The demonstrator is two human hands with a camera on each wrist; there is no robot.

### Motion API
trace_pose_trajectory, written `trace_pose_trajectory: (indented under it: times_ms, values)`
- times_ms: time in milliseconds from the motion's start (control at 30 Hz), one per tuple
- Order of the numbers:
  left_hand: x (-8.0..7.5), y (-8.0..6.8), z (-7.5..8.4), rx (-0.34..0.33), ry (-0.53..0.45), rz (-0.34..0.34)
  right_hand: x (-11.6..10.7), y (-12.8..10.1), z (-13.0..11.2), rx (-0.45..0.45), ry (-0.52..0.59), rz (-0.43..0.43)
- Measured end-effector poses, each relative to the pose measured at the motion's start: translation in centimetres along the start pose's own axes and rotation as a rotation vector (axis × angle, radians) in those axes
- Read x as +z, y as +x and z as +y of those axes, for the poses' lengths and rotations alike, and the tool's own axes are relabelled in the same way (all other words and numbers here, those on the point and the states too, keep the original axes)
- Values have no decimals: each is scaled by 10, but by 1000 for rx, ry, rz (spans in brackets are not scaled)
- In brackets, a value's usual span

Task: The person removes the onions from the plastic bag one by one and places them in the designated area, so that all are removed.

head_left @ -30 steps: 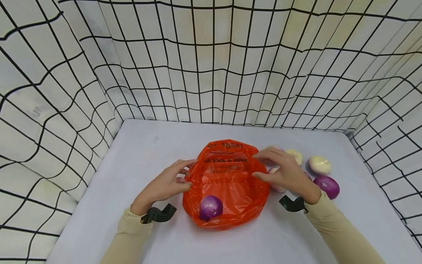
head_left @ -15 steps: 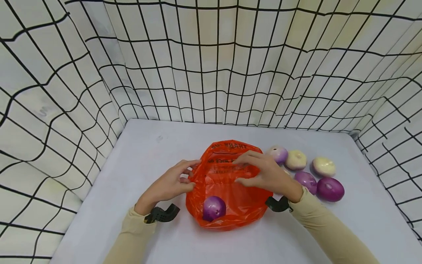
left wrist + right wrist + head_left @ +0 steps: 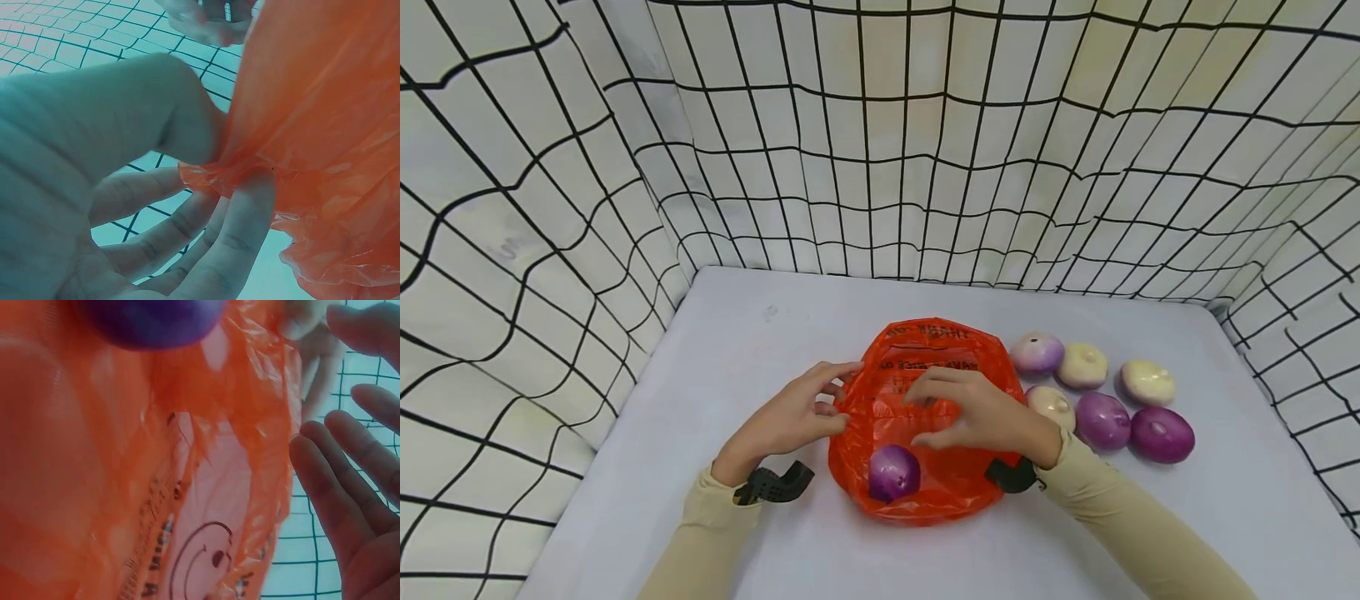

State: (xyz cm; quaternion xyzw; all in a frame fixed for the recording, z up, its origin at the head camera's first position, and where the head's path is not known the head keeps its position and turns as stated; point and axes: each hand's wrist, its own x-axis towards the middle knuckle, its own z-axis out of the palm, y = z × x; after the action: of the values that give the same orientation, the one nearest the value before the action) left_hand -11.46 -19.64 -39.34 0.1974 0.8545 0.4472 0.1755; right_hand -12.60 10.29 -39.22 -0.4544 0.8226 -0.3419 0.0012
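Observation:
A red plastic bag [image 3: 936, 425] with dark print stands with its mouth spread wide on the white table. Inside it, near the front side, lies a shiny purple onion [image 3: 894, 472], which also shows at the top of the right wrist view. My left hand [image 3: 797, 412] pinches the bag's left rim between thumb and fingers, the plastic bunched there in the left wrist view. Over the bag's mouth hovers my right hand [image 3: 977, 417], fingers spread and slightly bent, with nothing in its grasp. It covers part of the bag's right side from the head camera.
Right of the bag sits a group of several onions, some purple [image 3: 1162, 435], some pale [image 3: 1146, 382]; one pale onion [image 3: 1051, 407] lies close to the bag's right edge. Black netting [image 3: 865, 158] over pale walls closes off the table [image 3: 760, 333] at the back and both sides.
My right hand has left the bag's right rim and moved left over the mouth, exposing more of the onions on the right. My left hand keeps its hold; the view has shifted slightly.

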Motion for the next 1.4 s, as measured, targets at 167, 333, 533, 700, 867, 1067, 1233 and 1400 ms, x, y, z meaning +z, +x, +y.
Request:
trace_pose_trajectory:
  times_ms: [167,333,533,700,867,1067,1233,1400]
  values:
    - [-1,1,2,2,10,5,7,1,0,-7,44,-53]
    - [-2,1,3,8,19,12,15,0,3,5,67,-115]
    - [-1,1,1,9,12,10,25,-1,4,46,75,-182]
    - [-1,1,-1,18,15,17,33,-1,5,72,74,-228]
    - [-2,1,0,31,19,19,39,0,5,100,78,-270]
    - [-2,1,0,31,7,16,47,0,5,101,84,-314]
    - [-1,0,0,39,1,19,50,2,3,117,78,-343]
    - [-1,-1,1,47,-2,17,53,2,2,123,92,-360]
